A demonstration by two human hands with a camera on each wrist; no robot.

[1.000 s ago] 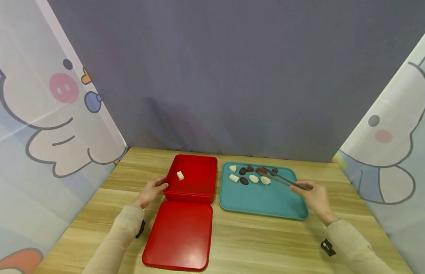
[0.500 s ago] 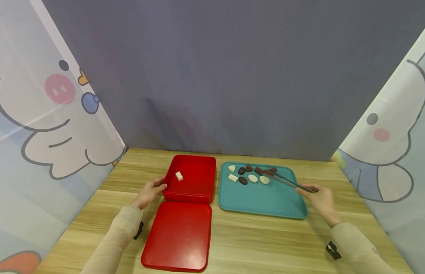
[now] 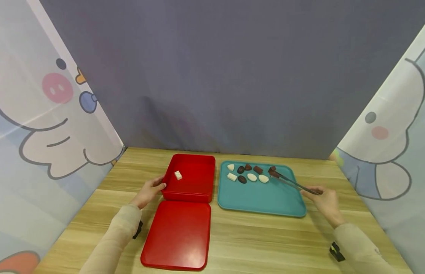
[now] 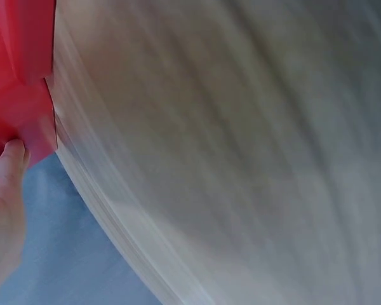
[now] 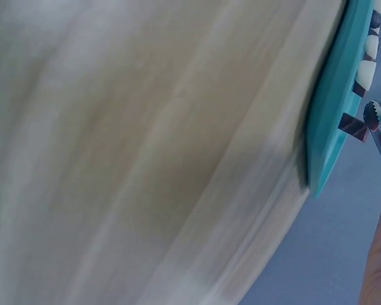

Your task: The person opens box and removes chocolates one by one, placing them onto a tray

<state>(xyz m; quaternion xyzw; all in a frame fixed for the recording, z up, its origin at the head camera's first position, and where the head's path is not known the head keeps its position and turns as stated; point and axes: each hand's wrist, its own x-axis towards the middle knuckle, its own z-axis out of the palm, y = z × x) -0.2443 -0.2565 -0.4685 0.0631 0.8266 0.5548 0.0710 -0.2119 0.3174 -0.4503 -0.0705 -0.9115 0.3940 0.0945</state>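
Observation:
In the head view my right hand [image 3: 323, 201] holds slim dark tongs [image 3: 294, 182] that reach over the right part of the teal tray [image 3: 264, 201]. At their tips is a brown chocolate block [image 3: 274, 174]; in the right wrist view the tongs' serrated end [image 5: 373, 115] meets this block. My left hand [image 3: 149, 192] lies against the outer left wall of the red box [image 3: 188, 196], its thumb toward the front. The left wrist view has a straight digit pressing that red wall. One white block [image 3: 178, 175] lies inside the box.
Along the tray's back sit several white and dark chocolates, among them a white egg shape [image 3: 263, 179], a brown block [image 3: 258, 169] and a white block [image 3: 232, 177]. A red lid [image 3: 178, 234] lies flat before the box. A grey curtain [image 3: 212, 76] hangs behind the wooden table [image 3: 260, 243].
The tongs have drawn one brown block to the right, away from the brown block beside it. My right hand has shifted slightly right and toward me. The left hand stays at the box.

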